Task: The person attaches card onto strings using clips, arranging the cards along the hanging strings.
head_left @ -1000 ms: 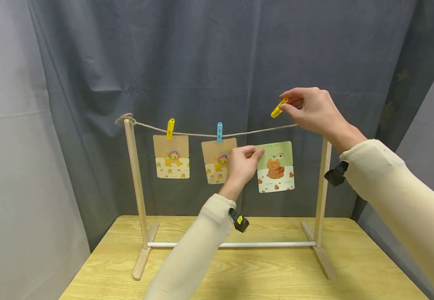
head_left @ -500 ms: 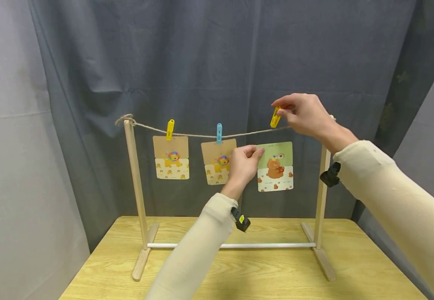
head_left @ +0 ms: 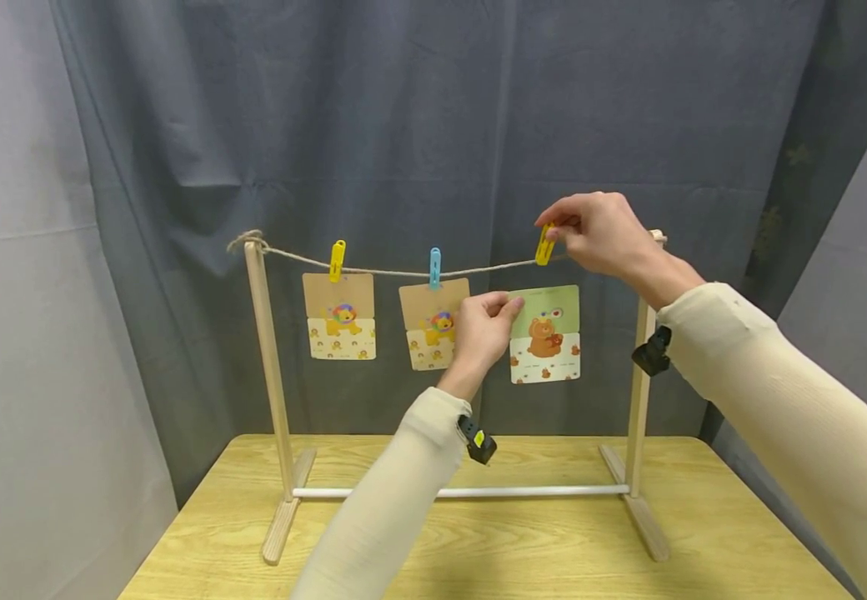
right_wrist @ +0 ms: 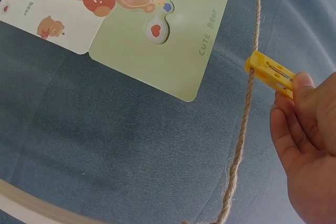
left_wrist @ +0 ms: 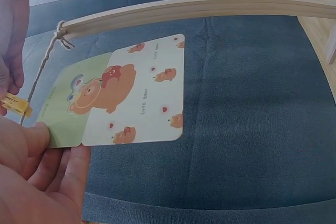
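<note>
My left hand (head_left: 482, 333) pinches the left edge of a green and white bear card (head_left: 544, 346), which hangs just below the twine (head_left: 489, 269). Above that card, my right hand (head_left: 602, 233) pinches a yellow clothespin (head_left: 545, 245) by its upper end. In the right wrist view the tip of the clothespin (right_wrist: 270, 74) overlaps the twine, apart from the card's green edge. Two lion cards hang farther left: one (head_left: 328, 296) under a yellow clothespin (head_left: 338, 261), the other (head_left: 418, 302) under a blue clothespin (head_left: 435, 267). My left hand partly covers the second lion card.
The twine runs between two wooden posts, the left post (head_left: 270, 367) and the right post (head_left: 639, 392). A white rod (head_left: 531, 492) joins their feet on the wooden table (head_left: 538, 554). A dark grey curtain (head_left: 403, 100) hangs behind.
My right hand has come down and to the left, bringing the yellow clothespin from above the twine down to it. My left hand keeps the bear card in nearly the same place.
</note>
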Demonstrator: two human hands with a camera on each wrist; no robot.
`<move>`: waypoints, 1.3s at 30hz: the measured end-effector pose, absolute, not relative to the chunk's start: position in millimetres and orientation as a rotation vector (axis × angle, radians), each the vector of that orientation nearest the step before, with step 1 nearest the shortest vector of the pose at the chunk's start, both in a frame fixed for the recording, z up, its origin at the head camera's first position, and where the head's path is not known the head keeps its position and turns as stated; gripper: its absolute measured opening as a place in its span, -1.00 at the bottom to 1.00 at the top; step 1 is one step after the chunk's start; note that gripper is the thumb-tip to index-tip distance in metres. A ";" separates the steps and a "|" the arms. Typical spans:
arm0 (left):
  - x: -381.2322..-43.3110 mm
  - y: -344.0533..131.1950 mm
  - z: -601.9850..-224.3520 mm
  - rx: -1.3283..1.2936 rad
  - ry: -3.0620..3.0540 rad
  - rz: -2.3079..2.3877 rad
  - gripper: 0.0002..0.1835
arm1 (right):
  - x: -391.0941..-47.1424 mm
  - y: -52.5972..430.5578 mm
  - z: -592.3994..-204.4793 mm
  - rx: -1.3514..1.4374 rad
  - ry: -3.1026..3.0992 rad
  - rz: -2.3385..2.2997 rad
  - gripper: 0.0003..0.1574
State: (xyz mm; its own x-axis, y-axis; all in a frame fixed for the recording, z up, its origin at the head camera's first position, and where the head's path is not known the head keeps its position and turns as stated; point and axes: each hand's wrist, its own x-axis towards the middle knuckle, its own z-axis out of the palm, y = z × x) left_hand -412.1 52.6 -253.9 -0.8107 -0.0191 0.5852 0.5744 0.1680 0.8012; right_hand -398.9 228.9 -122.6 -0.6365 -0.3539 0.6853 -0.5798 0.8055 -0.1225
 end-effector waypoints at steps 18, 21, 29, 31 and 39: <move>-413.6 50.4 -250.3 -0.589 -1.939 -1.661 -0.74 | -400.2 228.0 -123.0 0.688 -2.426 0.388 -0.75; -413.5 50.2 -249.3 -0.585 -1.943 -1.663 -0.74 | -400.1 228.4 -122.5 0.686 -2.441 0.392 -0.74; -412.9 50.6 -246.8 -0.558 -1.941 -1.683 -0.81 | -402.0 229.8 -122.2 0.681 -2.467 0.414 -0.73; -413.1 50.6 -246.0 -0.556 -1.936 -1.679 -0.80 | -401.8 229.6 -121.8 0.680 -2.470 0.420 -0.74; -414.3 50.8 -243.0 -0.572 -1.921 -1.650 -0.78 | -400.4 229.0 -121.5 0.681 -2.490 0.429 -0.73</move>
